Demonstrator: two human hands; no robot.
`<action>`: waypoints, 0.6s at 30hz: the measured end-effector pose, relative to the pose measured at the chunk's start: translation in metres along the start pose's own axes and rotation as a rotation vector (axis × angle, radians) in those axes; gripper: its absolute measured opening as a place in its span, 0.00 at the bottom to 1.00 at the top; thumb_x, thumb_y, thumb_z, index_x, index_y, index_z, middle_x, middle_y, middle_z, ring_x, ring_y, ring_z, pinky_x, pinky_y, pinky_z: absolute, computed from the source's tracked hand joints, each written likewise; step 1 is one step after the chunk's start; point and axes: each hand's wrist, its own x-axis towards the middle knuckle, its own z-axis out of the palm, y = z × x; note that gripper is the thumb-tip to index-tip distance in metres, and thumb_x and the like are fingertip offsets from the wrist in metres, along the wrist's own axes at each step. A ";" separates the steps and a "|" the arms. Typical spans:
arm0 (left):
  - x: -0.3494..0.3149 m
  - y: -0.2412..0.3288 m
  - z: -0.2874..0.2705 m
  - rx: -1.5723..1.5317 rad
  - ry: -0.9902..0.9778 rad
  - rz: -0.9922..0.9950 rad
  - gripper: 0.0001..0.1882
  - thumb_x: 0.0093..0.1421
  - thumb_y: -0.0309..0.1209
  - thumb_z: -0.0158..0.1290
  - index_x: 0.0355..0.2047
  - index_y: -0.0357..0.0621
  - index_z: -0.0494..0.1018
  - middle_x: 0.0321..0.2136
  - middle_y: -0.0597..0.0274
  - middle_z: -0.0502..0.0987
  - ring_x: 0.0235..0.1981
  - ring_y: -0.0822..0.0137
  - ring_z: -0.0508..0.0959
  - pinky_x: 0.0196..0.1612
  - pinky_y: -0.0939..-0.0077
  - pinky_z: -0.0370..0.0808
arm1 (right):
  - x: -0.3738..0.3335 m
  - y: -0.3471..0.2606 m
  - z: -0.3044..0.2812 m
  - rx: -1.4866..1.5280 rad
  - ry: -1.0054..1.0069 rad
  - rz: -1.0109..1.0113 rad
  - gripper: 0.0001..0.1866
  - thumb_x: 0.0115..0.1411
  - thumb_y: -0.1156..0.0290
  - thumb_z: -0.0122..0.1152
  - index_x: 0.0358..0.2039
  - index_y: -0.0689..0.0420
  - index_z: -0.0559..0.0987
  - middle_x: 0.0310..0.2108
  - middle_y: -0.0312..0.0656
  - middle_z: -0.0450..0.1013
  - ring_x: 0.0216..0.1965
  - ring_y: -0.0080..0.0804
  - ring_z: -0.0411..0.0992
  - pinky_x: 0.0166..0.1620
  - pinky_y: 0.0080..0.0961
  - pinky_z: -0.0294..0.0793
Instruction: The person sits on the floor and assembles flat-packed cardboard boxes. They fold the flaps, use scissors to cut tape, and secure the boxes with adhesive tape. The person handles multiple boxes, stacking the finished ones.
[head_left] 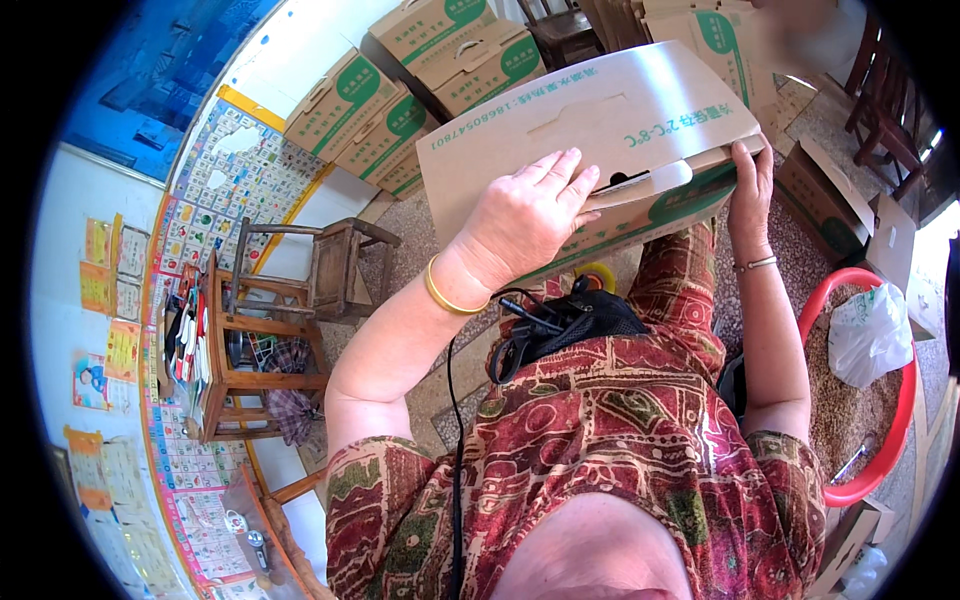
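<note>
A large brown cardboard box with green print is held up in front of me, its broad lid tilted toward me. My left hand lies over the lid's near edge, fingers on top and thumb at the front. Beside those fingers a pale carton flap stands partly out at a dark handle slot. At the box's right corner, my right hand grips the edge, thumb near the top. What lies inside the box is hidden.
Stacked printed cartons stand at the far left, with another carton behind the box. A wooden chair is at left. At right sit an open carton and a red tub of brown grains with a white plastic bag.
</note>
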 end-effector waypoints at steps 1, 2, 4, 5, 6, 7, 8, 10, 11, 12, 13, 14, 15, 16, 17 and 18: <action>0.000 -0.001 -0.002 -0.008 0.028 0.002 0.18 0.51 0.36 0.58 0.41 0.41 0.77 0.39 0.51 0.79 0.39 0.59 0.80 0.39 0.75 0.79 | -0.002 0.000 0.000 -0.017 0.000 -0.018 0.28 0.59 0.58 0.52 0.55 0.62 0.65 0.48 0.48 0.68 0.50 0.34 0.66 0.54 0.28 0.63; 0.001 -0.003 -0.006 -0.015 0.055 0.003 0.17 0.52 0.36 0.58 0.40 0.41 0.77 0.38 0.51 0.79 0.38 0.60 0.80 0.39 0.74 0.79 | -0.004 0.001 -0.001 -0.034 -0.001 -0.035 0.27 0.59 0.58 0.52 0.55 0.62 0.65 0.48 0.48 0.68 0.50 0.34 0.66 0.53 0.28 0.63; 0.011 -0.014 -0.032 -0.079 0.069 -0.055 0.15 0.54 0.37 0.57 0.37 0.39 0.78 0.36 0.54 0.80 0.36 0.61 0.81 0.39 0.74 0.79 | -0.007 0.002 -0.002 -0.032 0.003 -0.031 0.26 0.59 0.60 0.51 0.55 0.62 0.65 0.49 0.47 0.67 0.50 0.33 0.65 0.55 0.27 0.62; 0.015 -0.016 -0.034 -0.104 0.072 -0.042 0.14 0.56 0.37 0.55 0.37 0.40 0.78 0.36 0.55 0.80 0.35 0.62 0.81 0.38 0.74 0.79 | -0.008 -0.001 -0.004 -0.017 -0.015 -0.005 0.26 0.59 0.61 0.51 0.55 0.62 0.65 0.50 0.46 0.66 0.52 0.32 0.64 0.56 0.27 0.60; 0.016 -0.017 -0.036 -0.143 0.063 -0.068 0.14 0.56 0.37 0.55 0.37 0.40 0.78 0.36 0.55 0.80 0.35 0.60 0.81 0.38 0.73 0.79 | -0.009 -0.003 -0.005 -0.003 -0.033 0.021 0.25 0.60 0.62 0.50 0.55 0.61 0.65 0.51 0.45 0.66 0.53 0.31 0.62 0.57 0.26 0.58; 0.019 -0.022 -0.040 -0.162 0.053 -0.081 0.14 0.57 0.37 0.55 0.38 0.41 0.78 0.35 0.54 0.80 0.35 0.59 0.81 0.38 0.73 0.78 | -0.007 -0.005 -0.002 -0.035 -0.038 0.017 0.26 0.59 0.61 0.50 0.55 0.61 0.65 0.50 0.46 0.66 0.53 0.32 0.63 0.57 0.27 0.59; 0.021 -0.026 -0.043 -0.182 0.043 -0.094 0.14 0.57 0.37 0.55 0.38 0.41 0.78 0.35 0.54 0.80 0.35 0.58 0.80 0.38 0.72 0.78 | -0.007 -0.007 0.000 -0.068 -0.043 0.012 0.27 0.59 0.60 0.51 0.55 0.61 0.65 0.50 0.47 0.67 0.52 0.34 0.64 0.56 0.28 0.60; 0.020 -0.032 -0.048 -0.281 0.020 -0.193 0.16 0.58 0.40 0.53 0.38 0.41 0.78 0.33 0.50 0.79 0.33 0.54 0.79 0.36 0.71 0.76 | -0.007 -0.011 0.000 -0.138 -0.053 -0.001 0.28 0.58 0.58 0.52 0.55 0.61 0.65 0.49 0.50 0.68 0.51 0.37 0.65 0.55 0.30 0.62; 0.023 -0.037 -0.053 -0.312 -0.010 -0.226 0.17 0.59 0.41 0.53 0.38 0.40 0.78 0.33 0.50 0.79 0.33 0.54 0.79 0.36 0.71 0.76 | -0.006 -0.009 -0.002 -0.133 -0.071 -0.033 0.30 0.58 0.58 0.53 0.57 0.61 0.64 0.50 0.50 0.67 0.51 0.38 0.66 0.55 0.31 0.62; 0.026 -0.042 -0.058 -0.344 -0.038 -0.258 0.18 0.59 0.42 0.52 0.38 0.39 0.77 0.33 0.49 0.79 0.32 0.53 0.79 0.35 0.70 0.75 | -0.003 -0.010 -0.004 -0.141 -0.077 -0.049 0.30 0.58 0.59 0.54 0.57 0.60 0.64 0.51 0.50 0.67 0.51 0.38 0.66 0.55 0.31 0.62; 0.034 -0.050 -0.063 -0.331 -0.101 -0.253 0.20 0.61 0.45 0.50 0.38 0.38 0.77 0.31 0.47 0.79 0.31 0.53 0.79 0.34 0.72 0.75 | -0.001 -0.013 -0.008 -0.160 -0.073 -0.066 0.30 0.58 0.59 0.55 0.57 0.60 0.63 0.51 0.50 0.66 0.51 0.38 0.66 0.55 0.31 0.62; 0.038 -0.055 -0.068 -0.366 -0.120 -0.272 0.20 0.61 0.45 0.50 0.38 0.38 0.77 0.30 0.47 0.78 0.30 0.55 0.79 0.33 0.72 0.74 | -0.001 -0.018 -0.008 -0.170 -0.082 -0.079 0.30 0.58 0.60 0.55 0.58 0.60 0.63 0.52 0.50 0.66 0.51 0.38 0.66 0.56 0.31 0.62; 0.041 -0.060 -0.071 -0.401 -0.139 -0.290 0.21 0.61 0.45 0.50 0.38 0.37 0.77 0.29 0.47 0.78 0.29 0.56 0.79 0.33 0.73 0.74 | -0.003 -0.027 -0.009 -0.174 -0.107 -0.062 0.30 0.58 0.62 0.57 0.59 0.58 0.62 0.54 0.50 0.64 0.53 0.38 0.64 0.56 0.30 0.60; 0.044 -0.063 -0.073 -0.440 -0.153 -0.305 0.21 0.62 0.45 0.49 0.38 0.37 0.77 0.28 0.48 0.78 0.29 0.57 0.79 0.33 0.73 0.74 | -0.001 -0.032 -0.011 -0.259 -0.092 -0.086 0.29 0.56 0.66 0.59 0.58 0.57 0.65 0.54 0.49 0.65 0.51 0.39 0.66 0.55 0.30 0.63; 0.045 -0.065 -0.072 -0.459 -0.156 -0.310 0.21 0.62 0.45 0.49 0.38 0.36 0.76 0.26 0.49 0.78 0.27 0.61 0.79 0.32 0.74 0.73 | 0.001 -0.044 -0.011 -0.491 -0.066 -0.394 0.27 0.54 0.69 0.60 0.55 0.57 0.67 0.53 0.49 0.66 0.51 0.40 0.66 0.54 0.31 0.64; 0.045 -0.066 -0.072 -0.465 -0.154 -0.317 0.21 0.62 0.45 0.49 0.38 0.36 0.76 0.26 0.49 0.78 0.26 0.62 0.79 0.32 0.74 0.73 | 0.005 -0.060 -0.008 -0.715 -0.036 -0.707 0.25 0.53 0.71 0.61 0.53 0.57 0.70 0.52 0.48 0.67 0.50 0.41 0.67 0.54 0.31 0.65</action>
